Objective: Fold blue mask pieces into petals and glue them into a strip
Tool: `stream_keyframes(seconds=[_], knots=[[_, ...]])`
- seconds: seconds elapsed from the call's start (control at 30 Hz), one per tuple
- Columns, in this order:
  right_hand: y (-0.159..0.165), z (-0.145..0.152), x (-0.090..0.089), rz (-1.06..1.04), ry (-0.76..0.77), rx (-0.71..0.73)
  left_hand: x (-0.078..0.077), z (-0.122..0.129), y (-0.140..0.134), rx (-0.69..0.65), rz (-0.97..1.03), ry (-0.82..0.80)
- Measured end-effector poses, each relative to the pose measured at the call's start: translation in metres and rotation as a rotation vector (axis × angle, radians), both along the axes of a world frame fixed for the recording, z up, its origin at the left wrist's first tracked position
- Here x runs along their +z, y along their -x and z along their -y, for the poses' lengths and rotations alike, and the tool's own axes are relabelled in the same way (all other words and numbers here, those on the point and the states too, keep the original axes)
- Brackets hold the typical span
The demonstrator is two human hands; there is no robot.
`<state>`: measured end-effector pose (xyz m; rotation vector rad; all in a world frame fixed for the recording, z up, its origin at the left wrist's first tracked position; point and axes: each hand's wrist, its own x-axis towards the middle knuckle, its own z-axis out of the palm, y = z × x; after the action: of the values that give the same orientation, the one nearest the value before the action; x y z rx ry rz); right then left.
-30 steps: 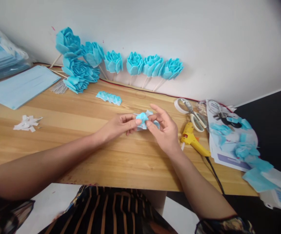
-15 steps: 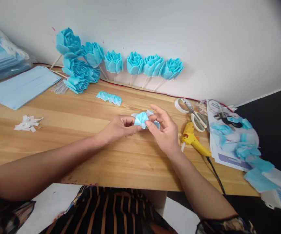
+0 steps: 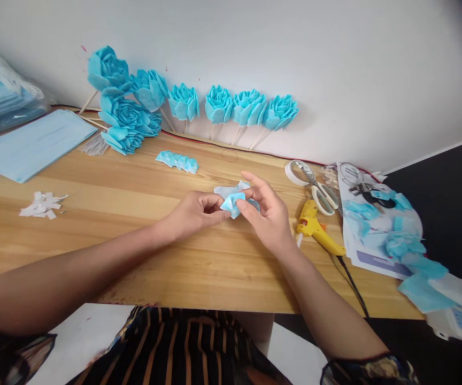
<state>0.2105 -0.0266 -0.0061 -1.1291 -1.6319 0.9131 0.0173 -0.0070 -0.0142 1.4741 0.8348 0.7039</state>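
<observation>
Between my hands, just above the table, is a small folded piece of light blue fabric (image 3: 233,203). My left hand (image 3: 199,214) pinches its left edge between thumb and fingers. From the other side, my right hand (image 3: 266,214) presses its thumb on the piece, with the index finger raised. Paler blue fabric pieces (image 3: 226,189) show behind the folded one, partly covered by my right fingers. Farther back on the table lies a row of similar folded blue petals (image 3: 177,160).
Blue fabric roses (image 3: 218,104) on sticks lean against the wall. Blue sheets (image 3: 36,144) and white scraps (image 3: 43,205) lie left. On the right are a yellow glue gun (image 3: 315,227), scissors (image 3: 324,198), a tape roll (image 3: 295,172) and blue offcuts (image 3: 405,246) on printed paper.
The folded blue piece has been tilted and squeezed into a narrower, more pointed shape. Both hands stay almost in place, and the whole view has shifted slightly.
</observation>
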Motion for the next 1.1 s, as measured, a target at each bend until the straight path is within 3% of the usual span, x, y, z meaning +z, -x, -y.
stream_keyframes(seconds=[0.27, 0.5, 0.63, 0.8, 1.1], knots=[[-0.0018, -0.0012, 0.0010, -0.027, 0.041, -0.023, 0.0002, -0.0006, -0.0004, -0.019, -0.024, -0.030], [0.0004, 0.0012, 0.0050, 0.081, 0.024, 0.129, -0.0016, 0.0003, 0.0002, -0.015, -0.042, -0.025], [0.0031, 0.0027, 0.0060, 0.128, 0.008, 0.085, -0.0005, 0.0015, -0.0003, -0.020, -0.072, -0.075], [-0.0015, -0.0005, 0.0039, 0.030, 0.051, 0.036, 0.0001, 0.0017, 0.0000, -0.008, -0.103, -0.103], [-0.0024, -0.0016, 0.0008, 0.013, 0.075, 0.059, 0.0012, 0.0025, 0.0003, -0.035, -0.077, -0.097]])
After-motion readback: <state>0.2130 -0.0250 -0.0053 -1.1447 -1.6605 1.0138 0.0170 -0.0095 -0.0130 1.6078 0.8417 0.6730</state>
